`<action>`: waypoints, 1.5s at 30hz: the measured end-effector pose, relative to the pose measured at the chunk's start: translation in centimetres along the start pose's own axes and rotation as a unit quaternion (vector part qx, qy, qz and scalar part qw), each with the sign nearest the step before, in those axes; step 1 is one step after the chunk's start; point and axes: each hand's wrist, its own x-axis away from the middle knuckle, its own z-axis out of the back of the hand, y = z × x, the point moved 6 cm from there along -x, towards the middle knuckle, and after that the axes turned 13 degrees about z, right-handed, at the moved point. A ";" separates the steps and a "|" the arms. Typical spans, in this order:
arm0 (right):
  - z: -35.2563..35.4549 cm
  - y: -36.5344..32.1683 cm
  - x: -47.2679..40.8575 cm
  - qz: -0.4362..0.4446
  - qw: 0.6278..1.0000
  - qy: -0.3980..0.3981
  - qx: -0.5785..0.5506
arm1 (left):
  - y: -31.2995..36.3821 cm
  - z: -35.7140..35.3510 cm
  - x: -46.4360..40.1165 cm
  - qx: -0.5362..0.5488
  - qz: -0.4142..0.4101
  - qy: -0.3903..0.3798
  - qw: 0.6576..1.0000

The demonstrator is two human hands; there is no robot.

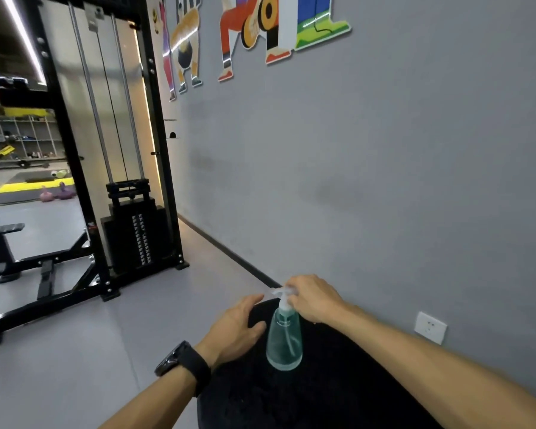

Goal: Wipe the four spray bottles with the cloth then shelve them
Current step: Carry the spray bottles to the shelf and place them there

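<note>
Fingers [291,300] of the right hand [314,300] pinched the spray bottle [284,339] trigger head; left hand [235,328] lay spread beside it on the black cloth [322,394] (steadying the neck should help wiping).

Grey wall [369,156] with colourful mural [248,29], socket [430,327] low right; grey floor [75,351]; black cable machine [127,181] left; bench [3,230]; ceiling light strip [22,35].

Spray bottle [284,342]: translucent teal, white trigger head. Surface [322,391] beneath the grip: black. Wristwatch [183,363]: black. Wall [384,181]: grey
</note>
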 end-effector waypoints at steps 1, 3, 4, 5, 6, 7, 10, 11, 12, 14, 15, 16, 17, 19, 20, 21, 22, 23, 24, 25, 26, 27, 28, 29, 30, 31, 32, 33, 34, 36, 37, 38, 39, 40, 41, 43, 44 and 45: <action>0.8 0.0 0.6 -0.004 1.000 0.003 -0.001 | 0.7 0.1 0.3 -0.004 -0.008 0.002 1.000; 2.4 0.0 1.9 -0.011 1.000 0.007 -0.003 | 2.2 0.3 0.8 -0.006 -0.023 0.003 1.000; 3.2 0.0 2.5 -0.014 1.000 0.009 -0.002 | 2.9 0.4 1.1 -0.004 -0.029 0.002 1.000; 3.9 0.1 3.1 -0.018 1.000 0.010 -0.002 | 3.7 0.4 1.4 -0.002 -0.037 0.002 0.999; 4.5 0.2 3.8 -0.022 1.000 0.011 -0.002 | 4.4 0.4 1.6 -0.002 -0.045 0.003 0.999; 5.2 0.4 4.4 -0.026 1.000 0.014 -0.003 | 5.2 0.4 1.8 -0.003 -0.055 0.002 0.998; 7.0 0.9 6.6 -0.031 0.999 0.024 -0.006 | 8.0 -0.1 2.5 0.001 -0.087 -0.004 0.996; 7.5 1.2 7.4 -0.034 0.999 0.025 -0.004 | 9.0 -0.3 2.8 0.002 -0.099 -0.005 0.995; 8.0 1.6 8.2 -0.040 0.999 0.027 0.001 | 10.0 -0.5 3.0 0.004 -0.112 -0.006 0.994; 9.1 2.3 9.9 -0.056 0.998 0.026 0.011 | 12.0 -1.2 3.5 0.009 -0.138 -0.015 0.990; 9.7 2.7 10.8 -0.067 0.997 0.028 0.015 | 13.0 -1.6 3.8 0.011 -0.150 -0.021 0.988; 10.3 3.1 11.7 -0.078 0.996 0.029 0.017 | 13.9 -2.1 4.0 0.011 -0.161 -0.026 0.987; 10.9 3.5 12.7 -0.087 0.996 0.031 0.021 | 14.8 -2.6 4.2 0.007 -0.173 -0.029 0.984; 12.2 4.4 14.8 -0.104 0.994 0.034 0.026 | 16.7 -3.6 4.6 0.002 -0.199 -0.038 0.979; 12.8 4.9 15.9 -0.114 0.992 0.037 0.027 | 17.7 -4.2 4.8 0.002 -0.213 -0.045 0.976; 13.4 5.4 17.1 -0.125 0.991 0.040 0.029 | 18.8 -4.8 5.2 0.003 -0.226 -0.053 0.973; 14.0 5.9 18.2 -0.138 0.989 0.044 0.032 | 19.9 -5.3 5.5 0.003 -0.240 -0.060 0.969; 14.6 6.5 19.4 -0.152 0.987 0.049 0.036 | 21.1 -5.9 5.8 0.002 -0.254 -0.066 0.965; 15.2 7.0 20.6 -0.166 0.984 0.053 0.040 | 22.3 -6.5 6.2 0.002 -0.268 -0.073 0.961; 15.8 7.5 21.9 -0.180 0.981 0.056 0.044 | 23.5 -7.1 6.6 0.004 -0.280 -0.081 0.956; 16.3 8.1 23.2 -0.194 0.978 0.058 0.047 | 24.8 -7.8 7.0 0.006 -0.293 -0.090 0.952; 16.9 8.5 24.6 -0.209 0.975 0.059 0.051 | 26.1 -8.5 7.5 0.009 -0.306 -0.098 0.947; 17.4 9.0 25.9 -0.223 0.971 0.061 0.054 | 27.4 -9.3 8.0 0.014 -0.319 -0.105 0.942; 18.0 9.4 27.3 -0.234 0.968 0.063 0.057 | 28.7 -10.0 8.6 0.020 -0.332 -0.113 0.936; 18.6 9.8 28.7 -0.245 0.965 0.064 0.061 | 30.0 -10.8 9.2 0.025 -0.344 -0.121 0.931; 19.2 10.2 30.1 -0.255 0.962 0.065 0.069 | 31.3 -11.5 9.9 0.028 -0.356 -0.128 0.925; 19.9 10.6 31.5 -0.267 0.958 0.067 0.080 | 32.5 -12.3 10.6 0.032 -0.368 -0.134 0.920; 20.6 10.8 33.0 -0.277 0.954 0.069 0.091 | 33.8 -13.0 11.4 0.035 -0.379 -0.140 0.914; 21.2 11.1 34.4 -0.287 0.950 0.071 0.100 | 35.0 -13.7 12.2 0.038 -0.391 -0.146 0.908; 22.6 11.6 37.5 -0.310 0.942 0.076 0.105 | 37.5 -14.9 14.0 0.049 -0.417 -0.160 0.893; 23.2 11.8 39.1 -0.325 0.937 0.077 0.099 | 38.7 -15.6 14.9 0.051 -0.432 -0.170 0.884; 23.7 12.0 40.6 -0.337 0.933 0.079 0.094 | 39.9 -16.1 16.0 0.053 -0.447 -0.179 0.875; 24.3 12.1 42.1 -0.349 0.929 0.082 0.088 | 41.1 -16.6 17.1 0.054 -0.462 -0.188 0.865; 24.8 12.2 43.6 -0.360 0.925 0.083 0.085 | 42.2 -17.1 18.1 0.058 -0.476 -0.198 0.855; 25.4 12.5 45.0 -0.370 0.922 0.084 0.083 | 43.4 -17.7 19.1 0.063 -0.488 -0.209 0.845; 26.2 12.9 47.7 -0.386 0.915 0.084 0.082 | 45.4 -19.0 20.9 0.066 -0.501 -0.235 0.830; 26.5 13.2 49.0 -0.396 0.911 0.085 0.082 | 46.3 -19.7 21.6 0.065 -0.504 -0.247 0.825; 26.8 13.4 50.2 -0.403 0.907 0.086 0.082 | 47.1 -20.4 22.3 0.063 -0.507 -0.257 0.820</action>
